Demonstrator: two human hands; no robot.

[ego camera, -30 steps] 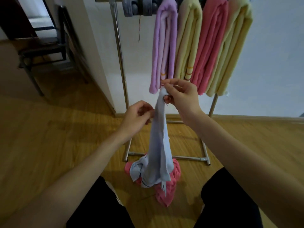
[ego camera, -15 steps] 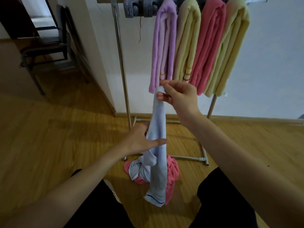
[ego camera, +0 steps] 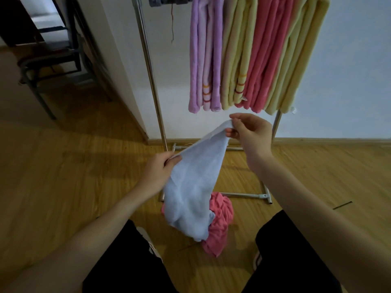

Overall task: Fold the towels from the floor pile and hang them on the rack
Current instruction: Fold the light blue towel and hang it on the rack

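Note:
A light blue towel hangs stretched between my two hands above the floor. My right hand pinches its upper corner just below the hanging towels. My left hand grips the same top edge lower and to the left. Under the blue towel a crumpled pink towel lies on the wooden floor. The metal rack stands against the wall and carries folded towels: a purple one, a yellow one, a pink one and another yellow one.
A dark metal chair stands at the back left beside a wall corner. The rack's base bars lie on the floor just behind the pink towel. My legs in black trousers and my shoes fill the bottom of the view.
My left hand slid along the blue towel's edge and moved out to the left, so the towel now spreads wide between both hands instead of hanging as a narrow strip.

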